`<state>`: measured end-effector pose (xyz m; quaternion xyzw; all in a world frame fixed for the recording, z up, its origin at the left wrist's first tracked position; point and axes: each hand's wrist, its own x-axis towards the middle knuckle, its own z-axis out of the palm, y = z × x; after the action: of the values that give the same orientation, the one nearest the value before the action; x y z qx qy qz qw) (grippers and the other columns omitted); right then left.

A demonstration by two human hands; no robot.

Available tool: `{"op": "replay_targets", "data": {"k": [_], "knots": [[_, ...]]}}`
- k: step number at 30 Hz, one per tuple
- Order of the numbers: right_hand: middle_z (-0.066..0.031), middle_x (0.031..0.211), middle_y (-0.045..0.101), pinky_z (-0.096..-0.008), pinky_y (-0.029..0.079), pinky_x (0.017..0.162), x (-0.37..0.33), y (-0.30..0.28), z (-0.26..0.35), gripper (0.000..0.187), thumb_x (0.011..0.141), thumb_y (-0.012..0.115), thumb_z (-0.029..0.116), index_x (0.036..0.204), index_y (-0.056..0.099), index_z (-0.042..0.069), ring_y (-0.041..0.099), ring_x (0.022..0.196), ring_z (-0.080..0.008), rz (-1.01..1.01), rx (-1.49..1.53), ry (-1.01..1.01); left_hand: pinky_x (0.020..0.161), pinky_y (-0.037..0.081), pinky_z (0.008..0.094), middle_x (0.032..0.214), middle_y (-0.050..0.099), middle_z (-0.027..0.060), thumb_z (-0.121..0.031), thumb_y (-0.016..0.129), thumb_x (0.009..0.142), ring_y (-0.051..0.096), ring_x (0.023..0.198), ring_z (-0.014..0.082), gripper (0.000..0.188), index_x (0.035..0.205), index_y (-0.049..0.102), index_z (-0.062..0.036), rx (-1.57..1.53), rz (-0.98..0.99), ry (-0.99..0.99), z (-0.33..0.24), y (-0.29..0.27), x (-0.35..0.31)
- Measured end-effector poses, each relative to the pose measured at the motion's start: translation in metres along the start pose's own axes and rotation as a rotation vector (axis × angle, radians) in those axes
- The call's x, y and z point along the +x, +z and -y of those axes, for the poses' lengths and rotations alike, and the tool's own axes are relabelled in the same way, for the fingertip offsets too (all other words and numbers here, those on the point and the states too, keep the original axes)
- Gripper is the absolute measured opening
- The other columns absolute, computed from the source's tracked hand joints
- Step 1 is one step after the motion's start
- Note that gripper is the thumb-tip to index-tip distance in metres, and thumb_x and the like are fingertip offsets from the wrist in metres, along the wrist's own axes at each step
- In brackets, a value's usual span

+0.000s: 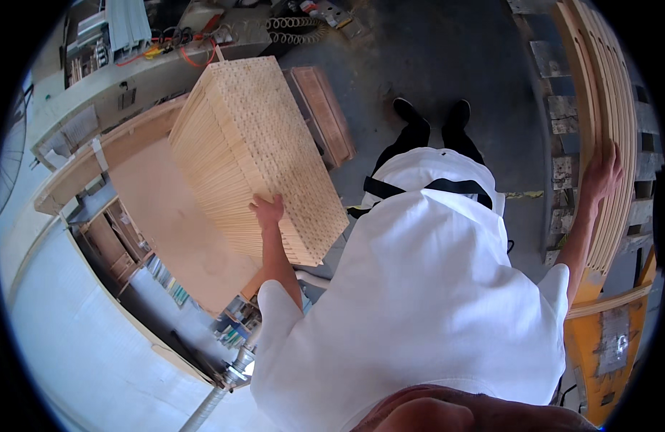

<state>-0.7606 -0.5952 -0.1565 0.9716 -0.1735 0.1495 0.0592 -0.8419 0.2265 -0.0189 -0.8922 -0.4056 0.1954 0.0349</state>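
A tall stack of pale wooden strips (231, 144) stands on a bench at my left, its near side patterned with the strips' ends. My left hand (268, 209) rests on the stack near its closer corner, with thumb and fingers apart. On my right, long light wooden strips (588, 79) lie side by side over a pallet. My right arm reaches out to them, and my right hand (603, 175) has its fingers curled over the strips; part of the grip is hidden.
A brown board surface (167, 194) extends beside the left stack. Reddish-brown wooden panels (321, 115) lie beyond it. Coiled air hose (296, 30) and an orange cable (199, 57) are at the far left bench. The grey pallet (563, 115) and a yellow-orange metal frame (599, 345) flank my right.
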Motion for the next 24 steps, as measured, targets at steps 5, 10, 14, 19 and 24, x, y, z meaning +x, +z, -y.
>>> {"op": "replay_targets", "data": {"k": [5, 10, 14, 19, 24], "knots": [[-0.0029, 0.123, 0.063, -0.0414, 0.047, 0.09, 0.008, 0.01, -0.025, 0.033, 0.093, 0.06, 0.035, 0.121, 0.065, 0.018, 0.06, 0.107, -0.03, -0.039, 0.109, -0.078, 0.108, 0.035, 0.0484, 0.139, 0.039, 0.032, -0.03, 0.07, 0.082, 0.041, 0.128, 0.0467, 0.072, 0.137, 0.04, 0.0054, 0.002, -0.298, 0.369, -0.052, 0.02, -0.017], [-0.0029, 0.116, 0.066, -0.0429, 0.048, 0.087, 0.005, -0.001, -0.019, 0.03, 0.094, 0.058, 0.034, 0.119, 0.065, 0.017, 0.06, 0.103, -0.029, -0.006, -0.057, 0.01, 0.104, 0.04, 0.0436, 0.125, 0.053, 0.0233, -0.022, 0.07, 0.083, 0.05, 0.12, 0.0399, 0.051, 0.125, 0.052, 0.0016, -0.338, -0.186, 0.71, -0.18, 0.047, -0.05], [-0.0026, 0.114, 0.066, -0.0438, 0.049, 0.085, 0.002, 0.0, -0.017, 0.026, 0.093, 0.06, 0.033, 0.112, 0.067, 0.017, 0.061, 0.1, -0.0286, -0.096, 0.033, -0.008, 0.1, 0.043, 0.0416, 0.126, 0.054, 0.0222, -0.022, 0.069, 0.084, 0.053, 0.118, 0.0369, 0.045, 0.122, 0.056, -0.0016, -0.496, -0.053, 0.714, -0.227, 0.073, -0.055], [-0.0043, 0.106, 0.066, -0.0404, 0.049, 0.077, 0.013, -0.026, 0.007, 0.017, 0.086, 0.063, 0.018, 0.102, 0.066, 0.012, 0.063, 0.094, -0.0261, -0.031, 0.093, -0.036, 0.097, 0.046, 0.0399, 0.121, 0.06, 0.0194, -0.021, 0.069, 0.085, 0.057, 0.113, 0.0345, 0.038, 0.116, 0.061, -0.0013, -0.515, 0.055, 0.743, -0.275, 0.07, -0.034], [-0.0131, 0.096, 0.06, -0.0461, 0.044, 0.082, 0.023, -0.031, 0.027, 0.02, 0.084, 0.061, 0.011, 0.104, 0.06, 0.01, 0.056, 0.092, -0.0348, -0.117, 0.135, 0.149, 0.094, 0.048, 0.039, 0.117, 0.063, 0.0196, -0.017, 0.068, 0.087, 0.061, 0.108, 0.0292, 0.039, 0.12, 0.06, 0.0015, -0.698, 0.229, 0.741, -0.333, 0.09, 0.052]]}}
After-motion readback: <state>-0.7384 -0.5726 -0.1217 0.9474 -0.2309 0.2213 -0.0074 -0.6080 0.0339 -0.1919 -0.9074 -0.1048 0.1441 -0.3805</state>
